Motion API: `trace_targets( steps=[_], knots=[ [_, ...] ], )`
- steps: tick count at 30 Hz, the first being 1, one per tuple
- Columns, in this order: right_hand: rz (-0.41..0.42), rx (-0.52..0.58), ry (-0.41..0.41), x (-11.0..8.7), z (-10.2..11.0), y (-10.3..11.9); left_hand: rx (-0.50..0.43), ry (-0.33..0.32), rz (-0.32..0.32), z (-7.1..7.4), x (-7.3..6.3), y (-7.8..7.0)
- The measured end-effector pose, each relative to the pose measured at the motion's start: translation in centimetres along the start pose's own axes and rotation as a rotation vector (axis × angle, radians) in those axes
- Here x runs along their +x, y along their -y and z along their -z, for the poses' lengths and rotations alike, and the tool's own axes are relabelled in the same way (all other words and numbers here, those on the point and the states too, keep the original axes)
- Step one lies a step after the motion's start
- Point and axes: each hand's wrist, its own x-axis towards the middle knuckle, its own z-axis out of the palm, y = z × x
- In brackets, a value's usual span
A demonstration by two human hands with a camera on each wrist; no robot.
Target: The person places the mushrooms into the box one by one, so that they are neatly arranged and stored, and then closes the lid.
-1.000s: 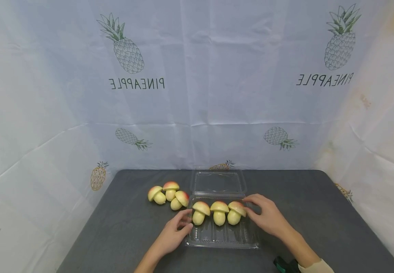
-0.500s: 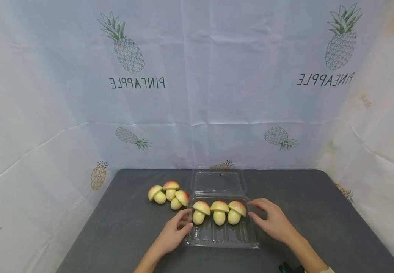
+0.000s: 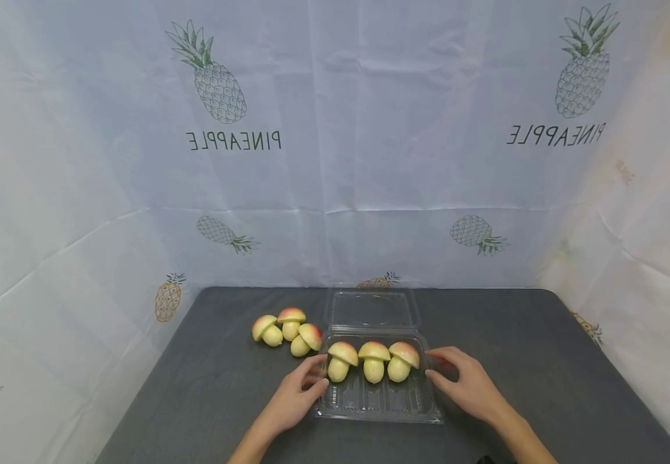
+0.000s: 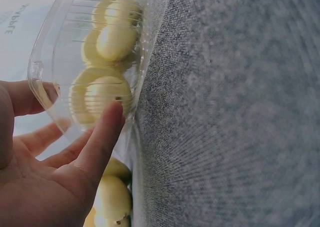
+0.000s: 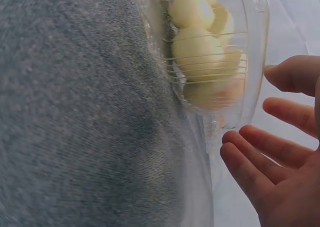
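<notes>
A clear plastic clamshell box [image 3: 378, 407] stands with its lid [image 3: 372, 309] laid back. Three yellow toy mushrooms [image 3: 373, 370] with reddish caps lie side by side in its far half. My left hand [image 3: 294, 396] holds the box's left side. In the left wrist view, one digit reaches over the rim, and a fingertip [image 4: 114, 114] lies against the outer wall. My right hand [image 3: 468, 383] is at the right side with fingers spread, holding nothing. In the right wrist view its thumb [image 5: 285, 74] touches or nearly touches the rim, while the other fingers stand apart from the wall.
Several more toy mushrooms [image 3: 291, 332] lie in a cluster on the dark table [image 3: 218, 374], left of the box. A white cloth [image 3: 393, 161] printed with pineapples hangs behind the table and along both sides.
My right hand has drawn away from the rightmost mushroom and moved right and slightly nearer, to the box's right rim. My left hand and the mushrooms have stayed in place.
</notes>
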Motion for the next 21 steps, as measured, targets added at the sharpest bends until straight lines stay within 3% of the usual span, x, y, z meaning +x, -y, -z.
trace_targets(
  steps=[9,21],
  knots=[
    [-0.096,0.141,0.060,-0.23,-0.28,-0.37,-0.031,0.000,-0.001,-0.07,-0.09,-0.15],
    [-0.075,0.284,0.124,-0.27,-0.66,-0.85,0.002,-0.002,0.006,-0.06,0.03,-0.02]
  ],
)
